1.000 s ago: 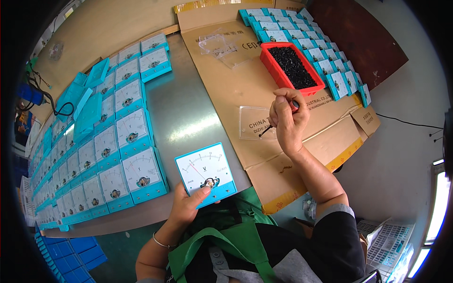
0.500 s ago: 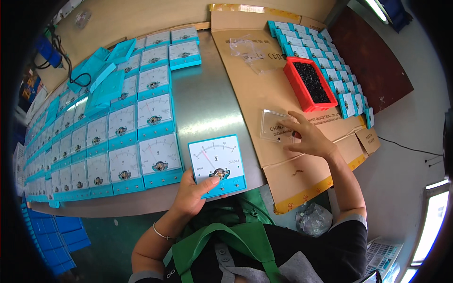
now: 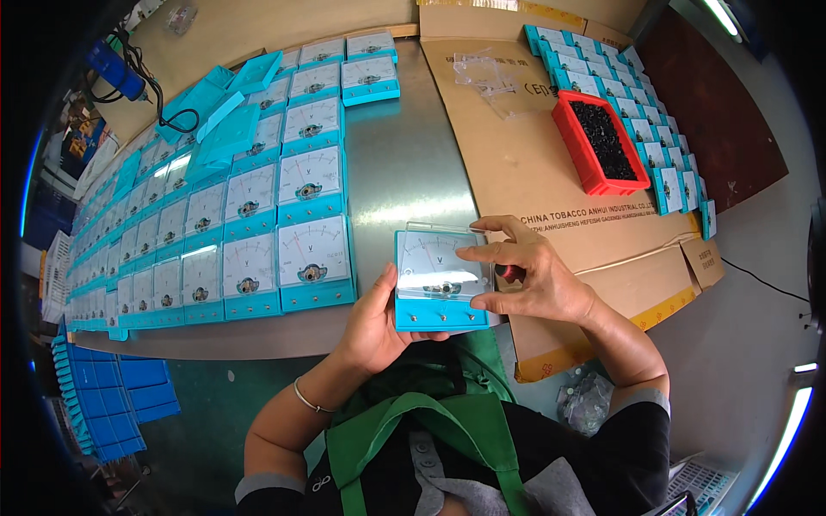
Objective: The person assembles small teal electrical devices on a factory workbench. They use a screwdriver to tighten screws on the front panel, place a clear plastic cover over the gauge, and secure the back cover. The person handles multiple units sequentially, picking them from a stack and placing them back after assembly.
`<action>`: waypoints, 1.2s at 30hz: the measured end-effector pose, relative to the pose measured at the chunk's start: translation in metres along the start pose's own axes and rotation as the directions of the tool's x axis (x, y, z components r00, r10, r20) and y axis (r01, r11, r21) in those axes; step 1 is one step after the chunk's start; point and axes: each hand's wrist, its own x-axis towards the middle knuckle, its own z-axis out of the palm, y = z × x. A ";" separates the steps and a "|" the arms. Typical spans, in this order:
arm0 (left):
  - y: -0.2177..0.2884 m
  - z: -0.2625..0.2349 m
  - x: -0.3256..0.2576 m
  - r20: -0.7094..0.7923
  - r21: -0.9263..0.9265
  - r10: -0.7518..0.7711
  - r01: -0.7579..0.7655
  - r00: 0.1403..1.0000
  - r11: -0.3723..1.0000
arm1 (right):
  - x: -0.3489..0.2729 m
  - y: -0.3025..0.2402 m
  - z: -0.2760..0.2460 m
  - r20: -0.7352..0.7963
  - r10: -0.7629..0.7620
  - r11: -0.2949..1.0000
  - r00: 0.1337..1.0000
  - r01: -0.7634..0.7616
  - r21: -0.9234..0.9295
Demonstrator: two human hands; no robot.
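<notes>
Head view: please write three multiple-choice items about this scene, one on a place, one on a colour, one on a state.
1. Where does the red tray stand?
A. on the flattened cardboard
B. on the bare metal table
C. on the person's lap

2. What colour is the frame of the panel meter being held?
A. black
B. turquoise
C. yellow

3. How is that meter held?
A. by the left hand alone
B. by neither hand, lying free
C. by both hands, the left hand at its lower left edge, the right hand at its right side

Answers: 1 A, cardboard shows all round the tray; 2 B, the base and rim are turquoise; 3 C, fingers of both hands touch the meter.
</notes>
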 end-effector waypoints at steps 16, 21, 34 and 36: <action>-0.032 -0.010 0.010 0.148 -0.156 -0.028 0.052 0.989 0.986 | -0.020 0.014 -0.009 0.116 0.049 0.996 0.992 -0.058 0.074; -0.026 0.008 0.003 0.030 -0.031 0.015 -0.014 0.999 0.999 | -0.016 0.011 -0.004 0.074 -0.043 0.999 0.996 0.045 -0.025; 0.015 0.028 -0.018 0.089 0.237 0.114 -0.132 0.990 0.962 | -0.002 -0.009 0.022 0.186 0.233 0.822 0.955 -0.295 0.487; 0.017 0.029 -0.019 0.065 0.206 0.139 -0.150 0.988 0.967 | 0.002 -0.014 0.025 0.240 0.259 0.743 0.936 -0.351 0.569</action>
